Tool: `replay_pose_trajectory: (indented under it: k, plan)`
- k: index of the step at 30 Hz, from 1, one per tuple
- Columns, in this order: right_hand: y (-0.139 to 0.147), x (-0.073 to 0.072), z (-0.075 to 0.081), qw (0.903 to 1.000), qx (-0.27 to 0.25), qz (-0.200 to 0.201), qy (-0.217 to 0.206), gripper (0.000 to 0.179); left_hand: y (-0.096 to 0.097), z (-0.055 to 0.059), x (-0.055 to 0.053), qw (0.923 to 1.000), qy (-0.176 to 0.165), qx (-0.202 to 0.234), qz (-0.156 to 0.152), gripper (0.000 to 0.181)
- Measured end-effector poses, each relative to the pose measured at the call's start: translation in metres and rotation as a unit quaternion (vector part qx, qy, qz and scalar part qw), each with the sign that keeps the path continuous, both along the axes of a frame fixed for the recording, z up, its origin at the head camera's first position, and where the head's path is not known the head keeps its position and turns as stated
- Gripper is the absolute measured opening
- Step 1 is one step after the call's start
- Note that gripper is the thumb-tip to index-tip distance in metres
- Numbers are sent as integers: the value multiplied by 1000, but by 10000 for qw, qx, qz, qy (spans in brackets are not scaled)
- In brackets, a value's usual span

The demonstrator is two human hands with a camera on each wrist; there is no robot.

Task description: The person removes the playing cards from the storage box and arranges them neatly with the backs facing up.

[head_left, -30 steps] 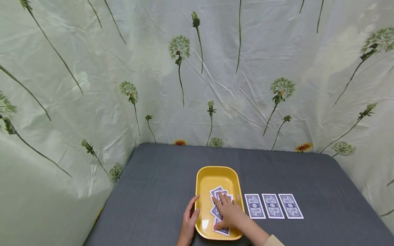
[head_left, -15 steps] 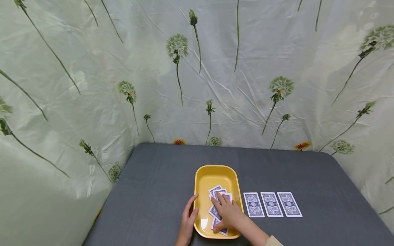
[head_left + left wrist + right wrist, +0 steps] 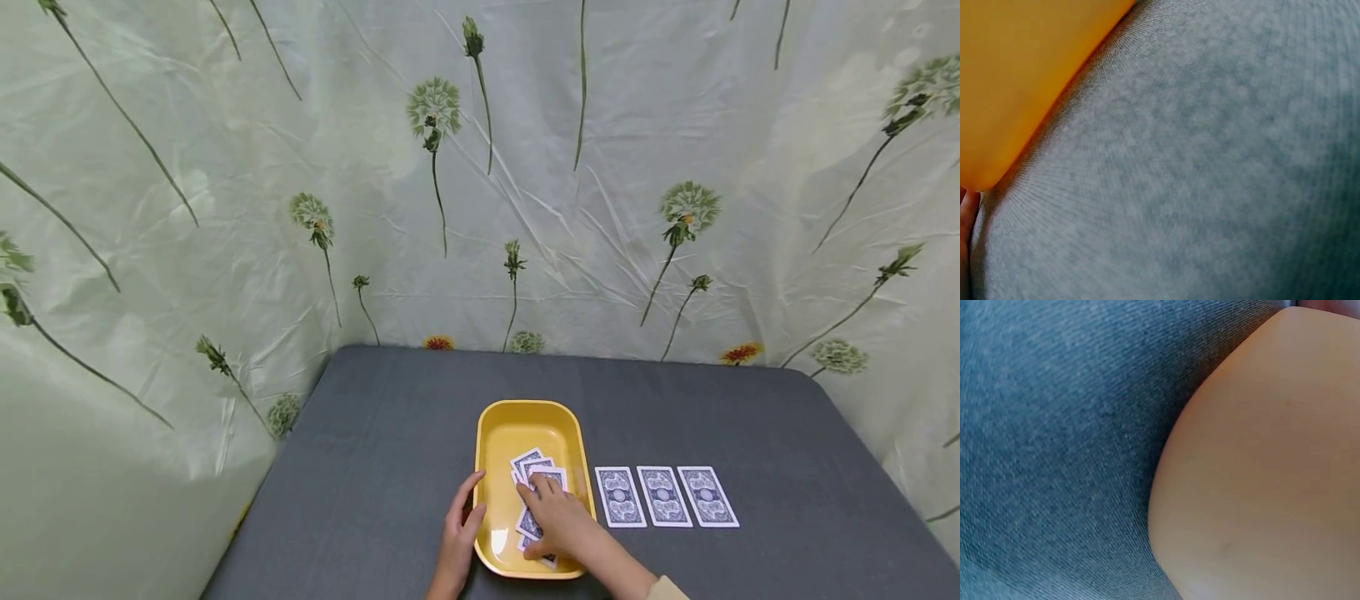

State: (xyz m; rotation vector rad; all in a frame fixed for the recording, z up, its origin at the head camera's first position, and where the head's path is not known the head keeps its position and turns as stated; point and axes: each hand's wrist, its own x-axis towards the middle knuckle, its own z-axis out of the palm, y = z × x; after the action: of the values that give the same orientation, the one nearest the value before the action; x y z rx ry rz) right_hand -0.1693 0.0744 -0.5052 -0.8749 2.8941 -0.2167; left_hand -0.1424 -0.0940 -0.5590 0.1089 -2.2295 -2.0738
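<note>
The glossy, round-cornered yellow tray (image 3: 517, 433) sits on grey cloth (image 3: 397, 442), 3 ornate cards (image 3: 664, 497) alongside. The left hand (image 3: 456, 533) rests loosely at the tray's rim; the right hand (image 3: 559, 522), fingers and thumb apart, touches the card pile (image 3: 553, 474) inside, its nearest card (image 3: 549, 561) tucked further under than before.

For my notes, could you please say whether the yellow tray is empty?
Not empty: overlapping cards lie inside the yellow tray, partly beneath the right hand.
</note>
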Motion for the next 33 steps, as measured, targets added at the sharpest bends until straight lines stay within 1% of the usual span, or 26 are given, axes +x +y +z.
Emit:
replay_pose_trajectory:
  k: [3,7,12,16,19,22,27,30,33]
  plan:
    - [2,1,0,9999,-33,43,129,81,1,0,0,10000,16,3,-32,38]
    - [0,2,0,9996,-44,101,276,79,0,1,0,9999,-92,38,-42,39]
    - [0,1,2,9995,-40,112,301,80,0,1,0,10000,-73,9,-42,39]
    - [0,1,2,9993,-131,116,324,83,0,0,-1,9999,-24,99,-61,39]
    - [-1,1,2,9992,-120,42,368,86,0,0,-2,9998,-21,167,-70,39]
    - [-1,0,2,9995,-97,-121,260,89,0,0,-2,9999,-33,157,-46,39]
    - [-1,0,3,9991,-124,-375,-122,90,0,2,-1,9998,-157,153,-38,39]
    - [-1,0,3,9992,-37,-386,-139,90,1,3,0,9997,-198,146,-41,39]
    - [-1,0,3,9993,13,-367,-109,89,1,2,-1,9999,-122,114,-27,38]
